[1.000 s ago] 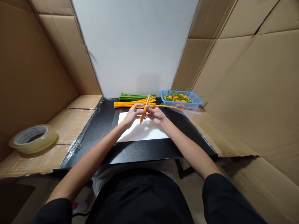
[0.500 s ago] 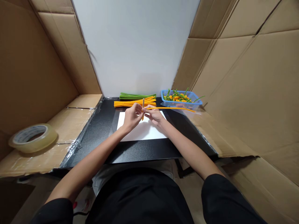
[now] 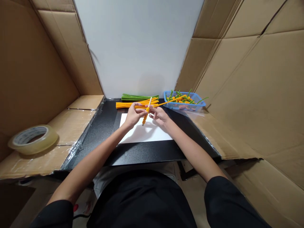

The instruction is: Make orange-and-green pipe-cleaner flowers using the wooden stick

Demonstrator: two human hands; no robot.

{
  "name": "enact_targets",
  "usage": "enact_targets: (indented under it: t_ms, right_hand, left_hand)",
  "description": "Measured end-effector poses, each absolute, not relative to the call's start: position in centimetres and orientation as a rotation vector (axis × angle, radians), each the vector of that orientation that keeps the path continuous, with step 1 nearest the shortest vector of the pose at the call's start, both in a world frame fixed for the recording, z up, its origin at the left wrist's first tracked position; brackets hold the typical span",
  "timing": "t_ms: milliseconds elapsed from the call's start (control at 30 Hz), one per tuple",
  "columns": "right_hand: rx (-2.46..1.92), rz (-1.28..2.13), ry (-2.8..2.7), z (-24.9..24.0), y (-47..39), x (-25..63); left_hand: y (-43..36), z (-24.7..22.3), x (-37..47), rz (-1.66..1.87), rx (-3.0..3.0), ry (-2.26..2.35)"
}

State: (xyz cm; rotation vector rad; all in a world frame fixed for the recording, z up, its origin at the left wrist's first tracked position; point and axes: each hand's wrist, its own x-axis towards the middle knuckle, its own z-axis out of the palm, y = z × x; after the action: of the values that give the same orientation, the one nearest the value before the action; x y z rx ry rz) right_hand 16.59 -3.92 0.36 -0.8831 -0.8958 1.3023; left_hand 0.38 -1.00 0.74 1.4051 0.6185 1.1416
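My left hand (image 3: 133, 116) pinches a thin pale stick (image 3: 150, 100) that has an orange fuzzy stem (image 3: 144, 120) coiled round its lower part. The stick leans, its bare top toward the upper right. My right hand (image 3: 160, 116) is closed on the same orange stem close to the stick, and the stem's loose end (image 3: 169, 101) runs up and right to over the blue basket. Both hands are above a white sheet (image 3: 142, 134). Behind them lie a bundle of orange stems (image 3: 121, 105) and a bundle of green stems (image 3: 128, 98).
A blue basket (image 3: 200, 104) with orange and green pieces stands at the back right of the black table (image 3: 147, 153). A roll of clear tape (image 3: 48, 141) lies on cardboard at the left. Cardboard walls rise on both sides.
The stick has tilted to the right, and more of its coiled lower part shows. The loose stem end has swung upward from nearly level.
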Motion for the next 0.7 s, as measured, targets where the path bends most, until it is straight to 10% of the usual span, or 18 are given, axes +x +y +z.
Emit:
enact_targets:
  t_ms: [700]
  right_hand:
    - [-0.782, 1.267, -0.915, 0.4, -4.3, 15.1]
  left_hand:
    - [-2.3, 1.4, 0.2, 1.271, 1.757, 0.694]
